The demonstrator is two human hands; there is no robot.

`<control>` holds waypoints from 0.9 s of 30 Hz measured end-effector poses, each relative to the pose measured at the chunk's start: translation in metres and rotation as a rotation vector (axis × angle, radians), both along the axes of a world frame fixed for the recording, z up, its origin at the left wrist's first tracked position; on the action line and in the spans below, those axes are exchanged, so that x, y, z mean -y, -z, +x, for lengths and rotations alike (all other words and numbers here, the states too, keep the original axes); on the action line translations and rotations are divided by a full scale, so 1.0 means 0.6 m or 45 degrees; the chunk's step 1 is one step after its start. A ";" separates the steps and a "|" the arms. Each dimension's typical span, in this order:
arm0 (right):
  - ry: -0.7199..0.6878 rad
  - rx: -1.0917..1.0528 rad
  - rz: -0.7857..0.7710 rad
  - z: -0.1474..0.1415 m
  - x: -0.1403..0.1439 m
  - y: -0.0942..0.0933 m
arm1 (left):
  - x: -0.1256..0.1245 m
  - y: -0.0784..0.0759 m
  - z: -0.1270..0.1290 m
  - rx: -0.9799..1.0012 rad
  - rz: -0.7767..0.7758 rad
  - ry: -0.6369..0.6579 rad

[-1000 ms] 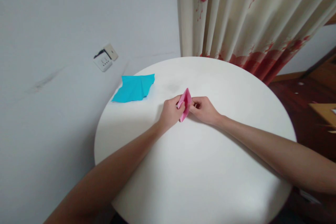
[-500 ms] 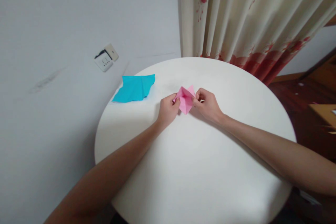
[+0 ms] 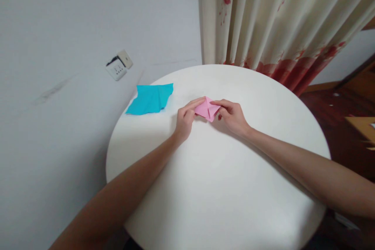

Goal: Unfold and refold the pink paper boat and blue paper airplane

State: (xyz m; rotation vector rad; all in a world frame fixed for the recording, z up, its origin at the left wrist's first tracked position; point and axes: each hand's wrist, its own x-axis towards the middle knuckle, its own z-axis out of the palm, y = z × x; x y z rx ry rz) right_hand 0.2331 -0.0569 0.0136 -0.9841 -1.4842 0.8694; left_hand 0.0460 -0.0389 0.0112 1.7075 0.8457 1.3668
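Observation:
A small folded piece of pink paper is held between both hands over the white table. It looks fairly flat, with crease lines meeting near its middle. My left hand grips its left side, fingers stretched along the upper left edge and thumb bent. On the right corner, my right hand pinches the paper, with the index finger on top and the thumb below. The undersides of the paper and some fingertips are hidden.
A creased sheet of blue paper lies at the back left of the round white table. Behind it is a wall with a socket. A patterned curtain hangs beyond the table's far edge.
The pink paper was opened out with raised points; now it is pressed flatter into a closed shape. The left fingers have stretched along its upper edge, and the right index finger now lies on top.

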 end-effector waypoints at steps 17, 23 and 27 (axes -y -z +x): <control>-0.004 -0.078 0.001 -0.003 -0.008 0.017 | 0.003 0.009 0.015 0.195 -0.620 0.199; 0.020 0.007 -0.083 -0.005 -0.008 0.015 | 0.007 0.010 0.014 0.029 -0.536 0.040; 0.042 0.023 -0.146 -0.005 -0.008 0.013 | 0.006 0.012 0.012 -0.153 -0.476 -0.018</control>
